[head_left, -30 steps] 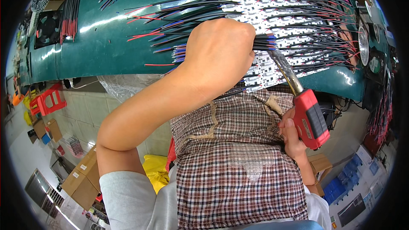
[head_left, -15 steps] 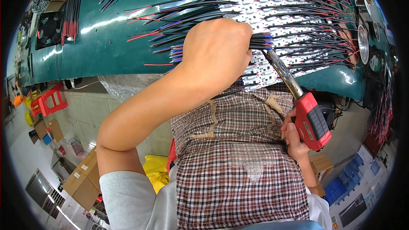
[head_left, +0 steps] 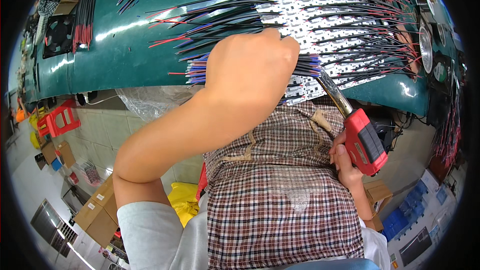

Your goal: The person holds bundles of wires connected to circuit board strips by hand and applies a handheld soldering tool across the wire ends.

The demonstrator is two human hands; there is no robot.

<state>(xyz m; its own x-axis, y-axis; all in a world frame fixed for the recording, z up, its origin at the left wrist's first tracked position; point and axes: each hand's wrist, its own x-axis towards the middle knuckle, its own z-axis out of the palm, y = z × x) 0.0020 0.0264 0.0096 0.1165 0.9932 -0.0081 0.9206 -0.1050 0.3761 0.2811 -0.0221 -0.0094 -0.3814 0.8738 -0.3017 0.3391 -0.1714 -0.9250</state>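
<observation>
My left hand [head_left: 250, 70] is closed around a bundle of black wires [head_left: 307, 66]. Blue and dark ends stick out past its right side, and more ends show on its left. Beneath lies a panel of white circuit boards [head_left: 292, 10] with rows of black wires [head_left: 345, 12] fanning out to the right and left. Lower right, my right hand [head_left: 346, 165] grips a red and black soldering gun [head_left: 366, 142], its fingers partly hidden behind the handle. The gun's metal barrel slants up left, with its tip close to the bundle's right end; whether they touch I cannot tell.
The green tabletop [head_left: 135, 35] carries more wire bundles [head_left: 85, 17] and a black fan [head_left: 59, 36] at far left. Metal spools [head_left: 425, 50] stand on the right. A red stool [head_left: 57, 118] and cardboard boxes [head_left: 97, 212] are on the floor to the left.
My left hand has shifted slightly toward me with the wire bundle. The soldering gun's tip has dropped a little with it, staying beside the bundle's right end.
</observation>
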